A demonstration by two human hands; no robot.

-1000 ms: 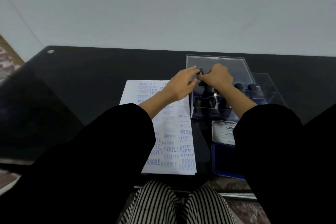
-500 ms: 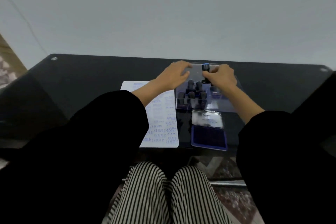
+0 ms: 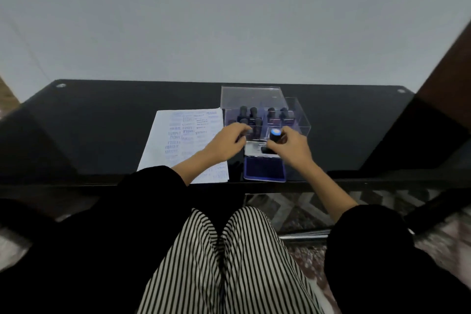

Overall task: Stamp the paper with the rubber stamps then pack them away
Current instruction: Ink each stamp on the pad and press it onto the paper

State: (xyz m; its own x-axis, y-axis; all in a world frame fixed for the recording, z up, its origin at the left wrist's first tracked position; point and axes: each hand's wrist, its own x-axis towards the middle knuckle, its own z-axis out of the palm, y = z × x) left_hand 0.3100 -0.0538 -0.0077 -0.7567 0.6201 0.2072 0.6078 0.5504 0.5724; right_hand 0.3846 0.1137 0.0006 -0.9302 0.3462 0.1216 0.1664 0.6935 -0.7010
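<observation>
Currently, one rubber stamp (image 3: pixel 275 136) with a black handle and a blue-topped knob is standing roughly upright in the right hand (image 3: pixel 293 145), whose fingers are curling round its handle. It is sitting over the white-labelled lid (image 3: pixel 254 146) of the open ink pad (image 3: pixel 264 172), just in front of the clear box (image 3: pixel 251 95); whether its base is touching the lid cannot be told. Several other stamps (image 3: pixel 248 112) are standing upright inside the box, in two groups. The ink pad's blue face is lying near the table's front edge, touching the box's near side by its lid.

The left hand (image 3: pixel 225 141) is hovering at the box's near-left corner with fingers bent; whether it is grasping anything cannot be told. Its wrist is crossing the paper (image 3: pixel 178 140), which is lying just left of the box and is carrying many blue imprints.

All items are resting on a black glass table (image 3: pixel 102 122). Black sleeves and striped trousers (image 3: pixel 229 262) are filling the foreground.
</observation>
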